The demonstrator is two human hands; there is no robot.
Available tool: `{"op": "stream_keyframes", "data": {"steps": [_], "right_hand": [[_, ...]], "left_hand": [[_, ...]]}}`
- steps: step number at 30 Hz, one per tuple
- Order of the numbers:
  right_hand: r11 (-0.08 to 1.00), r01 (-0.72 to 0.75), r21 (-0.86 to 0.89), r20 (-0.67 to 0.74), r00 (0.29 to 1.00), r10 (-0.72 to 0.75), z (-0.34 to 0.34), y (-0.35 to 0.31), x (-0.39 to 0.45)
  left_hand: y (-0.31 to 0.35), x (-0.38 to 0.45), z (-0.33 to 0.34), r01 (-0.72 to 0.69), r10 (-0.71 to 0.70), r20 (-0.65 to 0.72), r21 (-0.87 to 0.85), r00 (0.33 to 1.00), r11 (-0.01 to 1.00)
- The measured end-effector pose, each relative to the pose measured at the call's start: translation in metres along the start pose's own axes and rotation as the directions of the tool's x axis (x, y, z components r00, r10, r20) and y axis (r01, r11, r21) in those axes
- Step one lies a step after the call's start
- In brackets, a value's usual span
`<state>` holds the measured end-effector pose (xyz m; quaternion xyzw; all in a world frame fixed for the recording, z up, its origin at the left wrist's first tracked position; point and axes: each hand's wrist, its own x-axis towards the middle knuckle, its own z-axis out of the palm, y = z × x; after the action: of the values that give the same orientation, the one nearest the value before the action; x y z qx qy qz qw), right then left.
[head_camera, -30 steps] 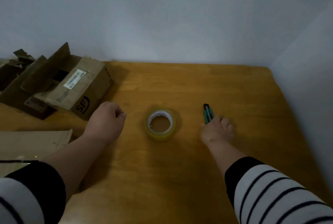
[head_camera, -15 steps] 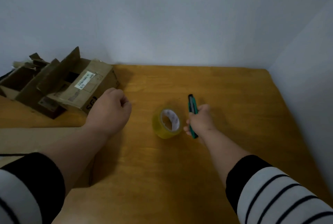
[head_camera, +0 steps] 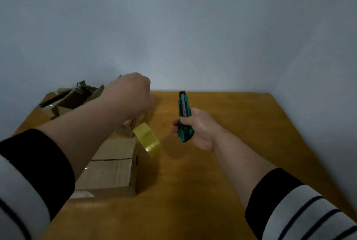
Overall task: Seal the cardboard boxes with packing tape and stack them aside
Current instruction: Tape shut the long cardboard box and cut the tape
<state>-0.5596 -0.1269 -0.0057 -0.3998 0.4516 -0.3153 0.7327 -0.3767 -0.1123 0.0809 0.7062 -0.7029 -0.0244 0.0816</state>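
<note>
Closed cardboard box point(head_camera: 110, 170) lies flat at near left of the wooden tabletop point(head_camera: 222, 162). Yellow tape roll point(head_camera: 148, 140) is tilted on edge at the box's far right corner. Right hand point(head_camera: 199, 128) grips a teal utility knife point(head_camera: 184, 117), tip pointing away. Left hand point(head_camera: 131, 94) is raised, fingers curled; contents not visible. Opened, torn boxes point(head_camera: 71, 98) sit at far left by the wall point(head_camera: 173, 27).

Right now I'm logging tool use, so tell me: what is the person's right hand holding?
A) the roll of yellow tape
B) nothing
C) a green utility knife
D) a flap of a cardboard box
C: the right hand has its fingers curled round the green utility knife, raised above the wooden table, while the roll of yellow tape sits apart to its left.
</note>
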Motion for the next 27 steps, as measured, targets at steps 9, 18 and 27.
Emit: {"op": "stream_keyframes", "data": {"steps": [9, 18, 27], "right_hand": [[0.987, 0.151, 0.062, 0.113, 0.981, -0.158, 0.136, 0.005, -0.049], [0.995, 0.034, 0.092, 0.250, 0.966, -0.056, 0.209, 0.026, -0.050], [0.989, 0.120, -0.086, 0.228, 0.969, -0.098, 0.238, 0.025, -0.022]], "left_hand": [[-0.082, -0.063, -0.094, 0.039, -0.047, -0.090, -0.080, 0.995, 0.996], [-0.150, -0.101, -0.124, 0.118, -0.119, -0.128, -0.022, 0.985, 0.993], [-0.185, -0.109, -0.134, 0.229, -0.222, -0.124, 0.046, 0.967, 0.972]]}}
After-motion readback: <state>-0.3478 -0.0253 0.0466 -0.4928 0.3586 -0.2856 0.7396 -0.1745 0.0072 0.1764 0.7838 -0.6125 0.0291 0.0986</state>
